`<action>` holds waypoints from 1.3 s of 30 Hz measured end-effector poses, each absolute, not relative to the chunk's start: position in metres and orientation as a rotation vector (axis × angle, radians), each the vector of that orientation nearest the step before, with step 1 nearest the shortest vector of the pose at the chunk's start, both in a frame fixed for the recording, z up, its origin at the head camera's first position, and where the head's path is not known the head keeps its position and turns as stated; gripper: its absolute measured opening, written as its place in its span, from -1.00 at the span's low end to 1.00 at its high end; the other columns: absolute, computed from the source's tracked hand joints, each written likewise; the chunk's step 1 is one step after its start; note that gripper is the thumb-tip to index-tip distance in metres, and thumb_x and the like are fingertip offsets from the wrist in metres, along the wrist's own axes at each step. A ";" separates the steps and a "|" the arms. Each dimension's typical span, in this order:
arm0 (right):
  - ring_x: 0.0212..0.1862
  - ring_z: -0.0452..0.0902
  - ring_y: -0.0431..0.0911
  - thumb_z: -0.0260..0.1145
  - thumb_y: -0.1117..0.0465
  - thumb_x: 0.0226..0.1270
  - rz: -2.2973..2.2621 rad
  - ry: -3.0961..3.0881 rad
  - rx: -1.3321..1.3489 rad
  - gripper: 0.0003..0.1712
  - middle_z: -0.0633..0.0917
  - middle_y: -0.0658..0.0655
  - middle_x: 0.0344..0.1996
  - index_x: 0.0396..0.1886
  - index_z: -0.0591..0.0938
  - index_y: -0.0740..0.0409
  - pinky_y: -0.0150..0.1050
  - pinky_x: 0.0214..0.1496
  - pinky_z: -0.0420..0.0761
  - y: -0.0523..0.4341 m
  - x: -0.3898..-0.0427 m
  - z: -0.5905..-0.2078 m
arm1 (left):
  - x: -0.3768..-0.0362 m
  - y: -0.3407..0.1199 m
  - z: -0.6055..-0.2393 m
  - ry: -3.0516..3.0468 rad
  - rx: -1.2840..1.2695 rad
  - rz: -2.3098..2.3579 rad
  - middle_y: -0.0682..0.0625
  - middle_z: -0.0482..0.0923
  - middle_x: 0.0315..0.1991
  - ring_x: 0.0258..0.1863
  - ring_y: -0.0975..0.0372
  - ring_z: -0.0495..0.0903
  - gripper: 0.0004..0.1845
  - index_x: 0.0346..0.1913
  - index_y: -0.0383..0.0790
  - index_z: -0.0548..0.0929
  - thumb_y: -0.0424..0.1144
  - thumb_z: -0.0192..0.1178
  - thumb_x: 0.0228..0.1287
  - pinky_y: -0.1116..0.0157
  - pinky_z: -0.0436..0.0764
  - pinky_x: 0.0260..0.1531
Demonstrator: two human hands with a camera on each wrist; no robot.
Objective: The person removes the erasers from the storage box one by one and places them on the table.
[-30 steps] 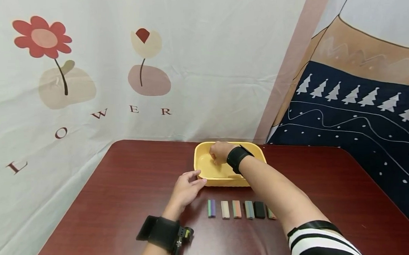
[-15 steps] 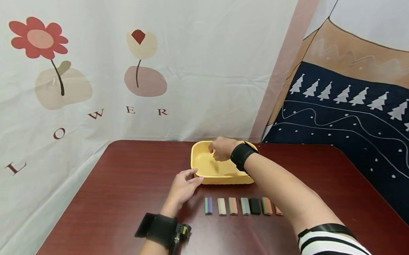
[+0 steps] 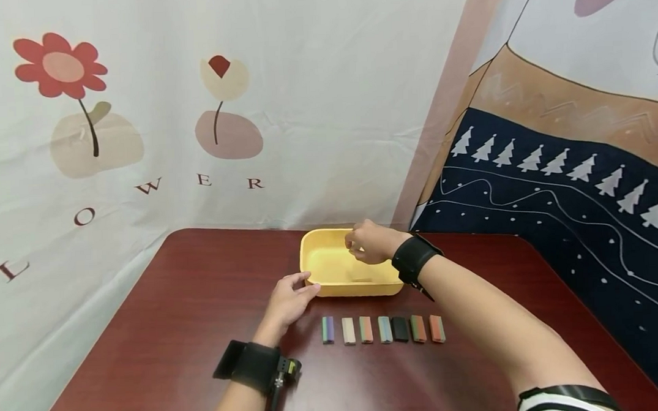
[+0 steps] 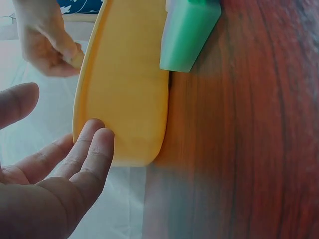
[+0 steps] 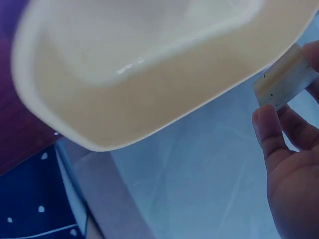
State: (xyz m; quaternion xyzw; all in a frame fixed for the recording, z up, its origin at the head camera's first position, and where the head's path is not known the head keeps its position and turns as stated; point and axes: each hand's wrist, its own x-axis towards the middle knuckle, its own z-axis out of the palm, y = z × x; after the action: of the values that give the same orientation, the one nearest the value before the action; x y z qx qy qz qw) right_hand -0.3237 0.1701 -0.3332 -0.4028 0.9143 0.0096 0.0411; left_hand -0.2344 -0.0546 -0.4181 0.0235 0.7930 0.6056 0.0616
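Head view shows a yellow tub [image 3: 332, 268] sitting on a dark red table [image 3: 164, 335], near the far edge by the wall. The right hand [image 3: 370, 241] hangs over the back part of the tub with its fingers curled. The right wrist view shows those fingers pinching a small pale block [image 5: 285, 77] above the tub's rim [image 5: 164, 112]. The left hand [image 3: 286, 302] rests on the table at the tub's near left corner. Its fingers are loose and nearly straight, and the tips touch the tub's side [image 4: 122, 99]. It holds nothing.

Just in front of the tub, seven small blocks [image 3: 382, 329] lie side by side in a neat row. From left to right they look purple, cream, orange, grey-green, black, reddish and orange. The right forearm [image 3: 477, 321] reaches past the right end of the row without covering it. Both wrists wear black bands [image 3: 247, 363].

Behind the table hangs a white cloth with flowers [image 3: 60, 61] and letters on it. To the right hangs a dark blue cloth with little white trees [image 3: 548, 165].
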 end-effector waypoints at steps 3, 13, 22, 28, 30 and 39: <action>-0.12 0.53 0.01 0.22 0.29 0.38 0.000 2.796 -1.179 -0.83 0.61 0.14 -0.19 -0.10 0.66 0.20 -0.05 0.10 0.48 0.178 -0.314 -0.330 | -0.234 -0.056 -0.419 2.397 0.070 1.823 -0.26 0.41 0.27 0.14 0.00 0.53 -0.48 0.28 -0.33 0.49 -0.21 0.26 0.30 0.07 0.57 0.03; -0.09 0.49 0.07 0.25 0.34 0.33 -0.083 2.899 -1.244 -0.84 0.61 0.18 -0.18 -0.17 0.71 0.20 0.01 0.05 0.43 0.218 -0.284 -0.327 | -0.237 -0.054 -0.420 2.373 0.105 1.816 -0.27 0.37 0.29 0.16 -0.01 0.51 -0.46 0.31 -0.35 0.45 -0.23 0.25 0.31 0.05 0.54 0.07; -0.11 0.43 0.06 0.26 0.36 0.28 -0.195 2.926 -1.036 -0.81 0.54 0.25 -0.04 -0.13 0.68 0.22 -0.08 -0.05 0.50 0.249 -0.259 -0.322 | -0.239 -0.057 -0.420 2.373 0.109 1.779 -0.26 0.35 0.32 0.19 -0.01 0.49 -0.44 0.33 -0.29 0.45 -0.18 0.25 0.31 0.03 0.52 0.10; -0.08 0.40 0.02 0.31 0.34 0.23 -0.256 2.927 -0.938 -0.82 0.53 0.19 -0.05 -0.16 0.67 0.18 -0.15 -0.07 0.56 0.264 -0.243 -0.329 | -0.239 -0.062 -0.417 2.379 0.100 1.749 -0.26 0.33 0.33 0.20 -0.01 0.47 -0.43 0.34 -0.28 0.43 -0.17 0.25 0.32 0.01 0.50 0.11; -0.09 0.40 0.00 0.33 0.35 0.22 -0.275 2.921 -0.927 -0.83 0.52 0.15 -0.08 -0.18 0.67 0.16 -0.17 -0.07 0.57 0.269 -0.238 -0.332 | -0.240 -0.062 -0.417 2.378 0.104 1.748 -0.26 0.32 0.33 0.20 -0.02 0.47 -0.43 0.34 -0.29 0.43 -0.17 0.24 0.32 0.01 0.49 0.12; -0.14 0.43 -0.08 0.35 0.36 0.16 -0.306 2.903 -0.821 -0.82 0.48 0.06 -0.10 -0.24 0.66 0.05 -0.24 -0.11 0.59 0.293 -0.220 -0.349 | -0.243 -0.059 -0.417 2.363 0.120 1.753 -0.27 0.28 0.36 0.22 -0.02 0.45 -0.42 0.35 -0.31 0.40 -0.18 0.23 0.34 0.01 0.48 0.13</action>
State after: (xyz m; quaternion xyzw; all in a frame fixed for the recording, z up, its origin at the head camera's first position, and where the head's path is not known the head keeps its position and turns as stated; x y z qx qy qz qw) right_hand -0.2197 0.2925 -0.3493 -0.2703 0.9559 -0.1007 0.0547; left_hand -0.2432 -0.0593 -0.4168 0.0405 0.7985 0.5924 0.0986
